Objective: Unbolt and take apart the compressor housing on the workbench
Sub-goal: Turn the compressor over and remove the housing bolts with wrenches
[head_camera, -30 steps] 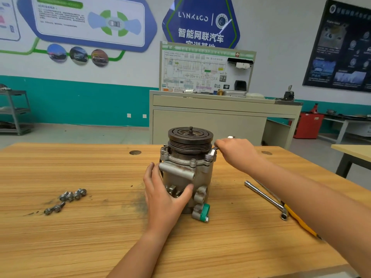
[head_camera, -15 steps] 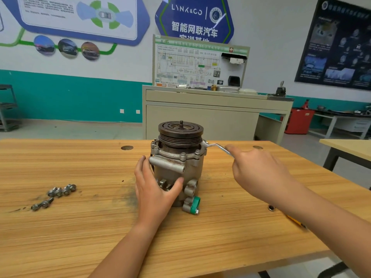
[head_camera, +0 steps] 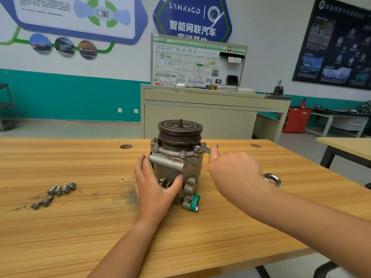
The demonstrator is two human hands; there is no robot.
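The compressor housing (head_camera: 176,167) is standing upright near the middle of the wooden counter (head_camera: 220,227), with its dark grooved pulley (head_camera: 180,128) on top. It is a chunky cast-metal body, dull grey and rust-stained, with lugs, ports and a green plastic cap (head_camera: 194,200) low on the front. It is probably heavy and fully rigid, and its rough casting should give good purchase. The left hand (head_camera: 155,187) is bracing it, its grip wrapping the lower body with the fingers running up the left flank and the thumb pressing across the front. That looks like the sensible place to steady it, well below the flange bolts. The right hand (head_camera: 232,167) is closing its grip around a slim steel wrench (head_camera: 207,150), whose far end is sitting at a bolt on the flange's right rim and whose ring end is poking out behind the wrist. Smooth and thin, the wrench could slip off the bolt head under load. Several loose bolts (head_camera: 60,190) are lying well apart to the left.
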